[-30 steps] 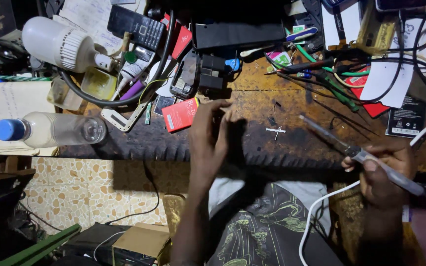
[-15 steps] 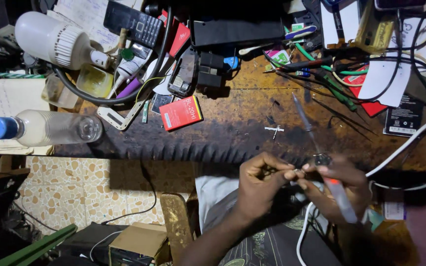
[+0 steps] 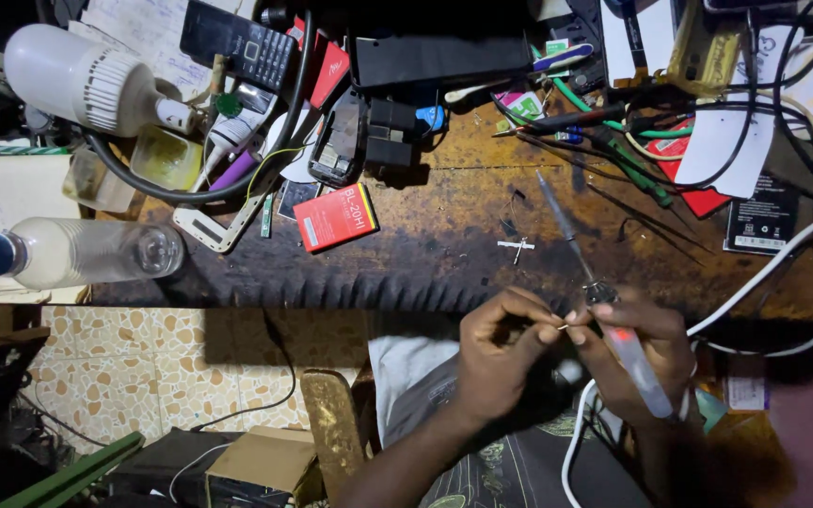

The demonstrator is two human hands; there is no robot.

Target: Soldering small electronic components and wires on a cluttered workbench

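My right hand grips a soldering iron by its grey handle, its long metal tip pointing up and left over the worn wooden bench. My left hand pinches a tiny pale piece between thumb and forefinger, and its fingertips meet those of my right hand just in front of the bench edge. A white cable runs from the iron toward the right. A small white cross-shaped bit lies on the bench above my hands.
A red phone battery, a phone shell, a black keypad phone, tweezers and tangled cables crowd the bench's back. A plastic bottle with a blue cap lies at left. A cardboard box sits on the tiled floor.
My left hand dropped from the bench edge toward my lap. My right hand swung the soldering iron in from the right, and both hands now meet fingertip to fingertip.
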